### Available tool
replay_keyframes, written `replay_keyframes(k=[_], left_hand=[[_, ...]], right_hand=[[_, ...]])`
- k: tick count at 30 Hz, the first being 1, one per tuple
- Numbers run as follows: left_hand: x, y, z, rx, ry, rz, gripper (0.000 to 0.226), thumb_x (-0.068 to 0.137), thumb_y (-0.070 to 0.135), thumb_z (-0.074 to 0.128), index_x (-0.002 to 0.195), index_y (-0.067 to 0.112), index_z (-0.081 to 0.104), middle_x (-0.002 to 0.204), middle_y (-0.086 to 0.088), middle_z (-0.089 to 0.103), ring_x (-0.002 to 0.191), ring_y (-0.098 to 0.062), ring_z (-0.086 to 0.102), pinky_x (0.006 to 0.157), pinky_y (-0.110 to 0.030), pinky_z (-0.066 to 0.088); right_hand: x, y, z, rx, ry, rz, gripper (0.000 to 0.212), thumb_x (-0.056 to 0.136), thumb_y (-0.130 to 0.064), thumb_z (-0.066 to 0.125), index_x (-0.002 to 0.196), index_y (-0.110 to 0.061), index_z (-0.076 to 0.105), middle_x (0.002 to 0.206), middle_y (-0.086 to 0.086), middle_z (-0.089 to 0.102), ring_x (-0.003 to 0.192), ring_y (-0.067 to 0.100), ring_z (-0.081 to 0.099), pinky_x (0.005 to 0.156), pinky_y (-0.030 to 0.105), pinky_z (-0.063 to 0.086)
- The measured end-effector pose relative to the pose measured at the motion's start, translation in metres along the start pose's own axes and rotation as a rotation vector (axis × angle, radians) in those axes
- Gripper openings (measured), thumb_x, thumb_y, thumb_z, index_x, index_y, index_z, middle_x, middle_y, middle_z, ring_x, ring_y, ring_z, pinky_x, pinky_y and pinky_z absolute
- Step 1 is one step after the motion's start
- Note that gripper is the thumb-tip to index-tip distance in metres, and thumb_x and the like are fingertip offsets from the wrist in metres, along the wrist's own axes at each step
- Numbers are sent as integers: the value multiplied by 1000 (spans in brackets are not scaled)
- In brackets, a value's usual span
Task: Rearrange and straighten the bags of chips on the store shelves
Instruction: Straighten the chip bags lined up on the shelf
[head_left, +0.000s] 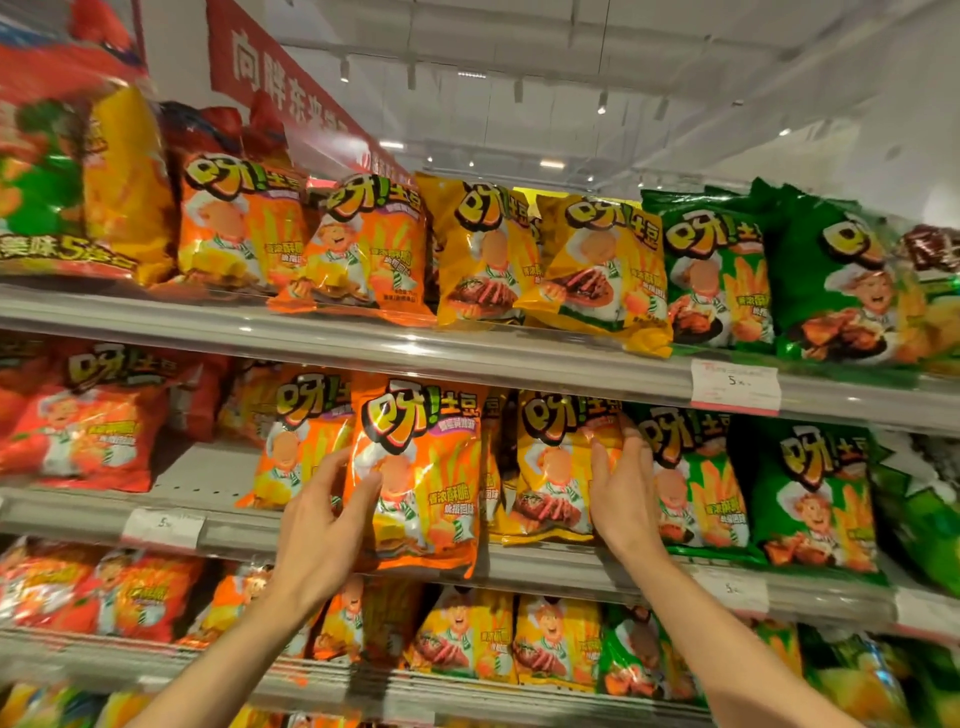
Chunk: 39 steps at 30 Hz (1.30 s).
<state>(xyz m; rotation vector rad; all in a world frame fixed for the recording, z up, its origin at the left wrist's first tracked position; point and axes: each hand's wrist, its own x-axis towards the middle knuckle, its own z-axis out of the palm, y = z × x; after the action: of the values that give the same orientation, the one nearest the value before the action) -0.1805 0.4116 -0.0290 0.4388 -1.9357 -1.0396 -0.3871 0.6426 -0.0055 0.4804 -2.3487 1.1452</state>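
Fixing the middle shelf (545, 566) row: left hand (322, 525) grips the sticking-out orange bag (421, 478), right hand (621, 488) flat against the yellow bag (550, 467), steadying it

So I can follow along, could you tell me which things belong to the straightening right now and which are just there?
In hand: left hand, orange bag, right hand, yellow bag.
Just there: price tag, red banner.
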Motion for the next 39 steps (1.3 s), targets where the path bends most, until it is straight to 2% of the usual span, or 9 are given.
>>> replay_keyframes(k=[5,8,15,17,20,24,28,34,39], left_hand=[[5,-7,2,-9,-24,-22,76,78,77,43,136,29,52,92,-7,68,74,-19,57,68,-37,44],[7,-8,1,-3,-23,-10,77,78,76,43,136,27,52,104,-6,69,82,-18,56,72,-37,44],[4,-15,1,-70,-34,-42,68,79,71,47,134,32,51,59,10,49,54,-7,46,53,-32,35],[3,-16,1,-68,-45,-58,63,80,72,47,132,37,51,60,4,56,57,-17,54,55,-36,39],[0,-21,3,-59,-60,-73,64,82,72,47,136,36,49,101,-18,70,94,-40,64,76,-47,50],[-7,-17,5,-57,-82,-77,71,82,74,46,141,33,46,126,-6,66,112,-31,61,95,-49,50],[-18,-7,-6,-34,-39,-112,74,77,76,46,138,35,48,119,19,62,102,-4,62,91,-41,50],[-22,-16,-56,9,82,-156,59,80,74,52,130,43,55,89,4,74,70,-25,71,69,-53,58],[-15,-26,-105,133,187,-114,50,84,67,49,126,42,56,77,4,72,59,-17,64,61,-47,55]], right_hand=[[-2,4,14,-120,25,-7,39,104,-31,36,125,0,48,121,23,49,107,41,53,85,45,46],[-3,7,16,-156,31,-18,41,103,-34,35,126,-1,47,122,23,47,105,41,53,84,48,48],[-22,7,2,-186,1,-178,50,102,-38,42,144,-11,39,151,18,29,140,35,31,109,47,36],[-31,-2,-3,-128,-6,-246,53,101,-42,43,145,-13,39,152,13,30,142,28,30,113,43,31],[-49,-28,-8,-9,-108,-272,53,101,-49,43,146,-22,38,146,-1,41,134,14,40,110,36,37],[-74,-63,-8,131,-426,-198,65,90,-67,45,148,-46,25,132,-17,48,109,0,55,95,38,52],[-87,-83,5,191,-568,-223,76,84,-75,48,147,-58,10,141,-17,40,115,6,56,97,41,52],[-98,-117,37,259,-626,-318,75,89,-65,52,150,-52,10,139,-15,38,119,13,53,100,40,49],[-110,-160,73,307,-686,-401,71,90,-65,49,151,-48,16,144,-16,37,123,14,52,99,40,49]])
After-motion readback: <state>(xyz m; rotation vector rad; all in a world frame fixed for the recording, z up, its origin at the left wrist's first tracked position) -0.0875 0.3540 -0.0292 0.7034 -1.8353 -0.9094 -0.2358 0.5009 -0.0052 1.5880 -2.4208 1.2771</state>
